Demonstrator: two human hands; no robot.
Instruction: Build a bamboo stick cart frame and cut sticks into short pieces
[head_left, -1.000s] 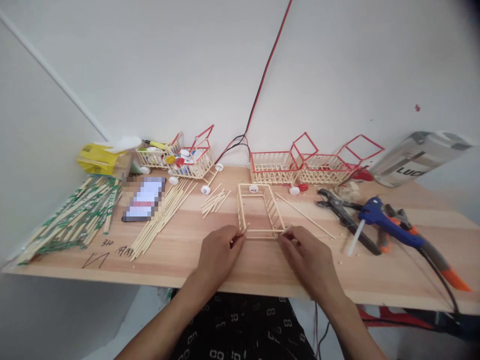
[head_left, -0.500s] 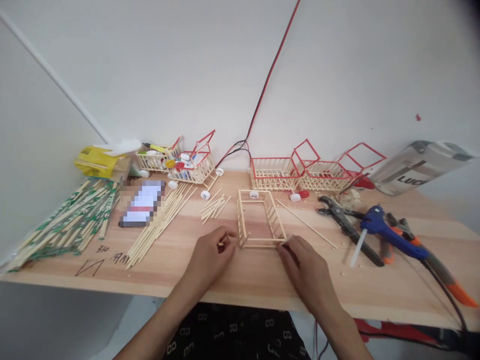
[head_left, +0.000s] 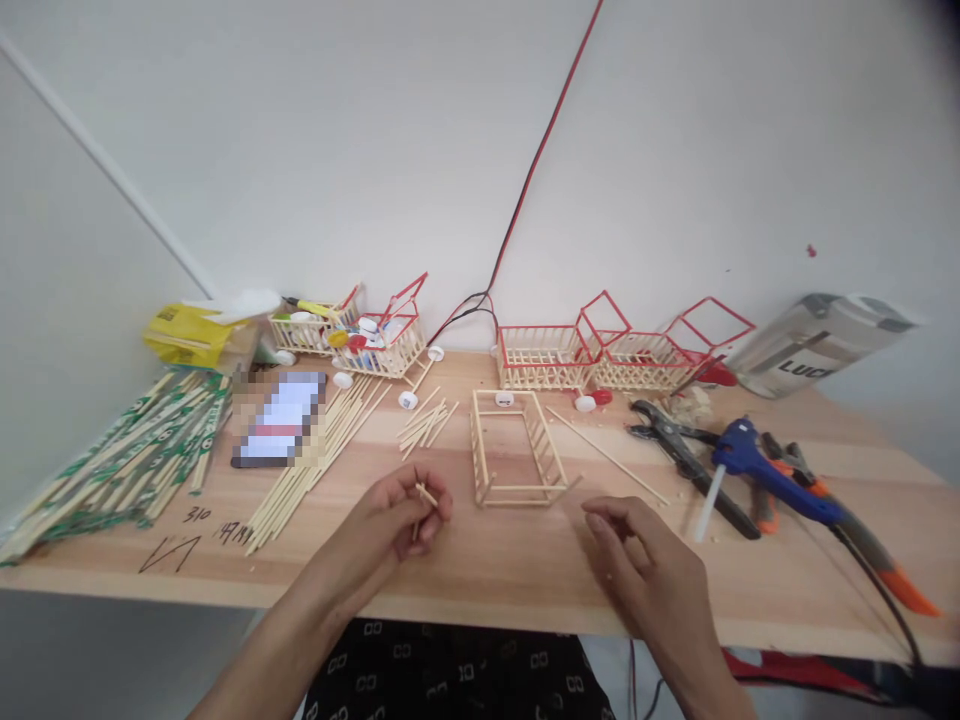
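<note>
A small frame of pale wooden sticks [head_left: 520, 493] rests on the wooden table in front of me, with barred sides left and right. Left of it, my left hand [head_left: 409, 515] is closed round short wooden sticks [head_left: 427, 494], whose ends poke out between the fingers. To the right of the frame, my right hand [head_left: 637, 550] hovers near its front corner, fingers curved and apart, holding nothing. Beyond the frame lies a loose pile of short cut sticks [head_left: 427, 425]. One long stick [head_left: 607, 455] is on the table to its right.
Small stick carts with red rims [head_left: 544, 360] line the wall. Long sticks [head_left: 319, 470], a phone [head_left: 281, 420] and packaged chopsticks [head_left: 127, 465] are on the left. Pliers [head_left: 694, 470], a blue glue gun [head_left: 780, 475] and a clear labelled bag [head_left: 821, 345] are on the right.
My right hand has let go of the frame's front right corner and moved right. My left hand has drawn back leftward from the frame, with the short sticks still in it.
</note>
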